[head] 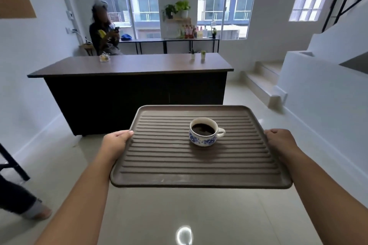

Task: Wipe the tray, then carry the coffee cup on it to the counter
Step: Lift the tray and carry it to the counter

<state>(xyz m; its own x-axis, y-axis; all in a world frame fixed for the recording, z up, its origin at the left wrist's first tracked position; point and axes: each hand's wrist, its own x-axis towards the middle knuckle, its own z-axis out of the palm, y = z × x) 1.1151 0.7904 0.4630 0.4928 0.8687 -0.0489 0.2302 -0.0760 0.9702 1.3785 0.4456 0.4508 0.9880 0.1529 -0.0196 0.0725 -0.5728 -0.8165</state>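
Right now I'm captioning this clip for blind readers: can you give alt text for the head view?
A person's left hand and right hand grip the side rims of a brown ribbed tray held above a tiled floor, with a blue-and-white coffee cup full of dark coffee on it. Ahead stands a dark counter, with another person seated behind it.

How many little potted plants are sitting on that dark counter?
2. Both small potted plants stand side by side near the counter's right end: one on the left, the other just right of it. None seem hidden.
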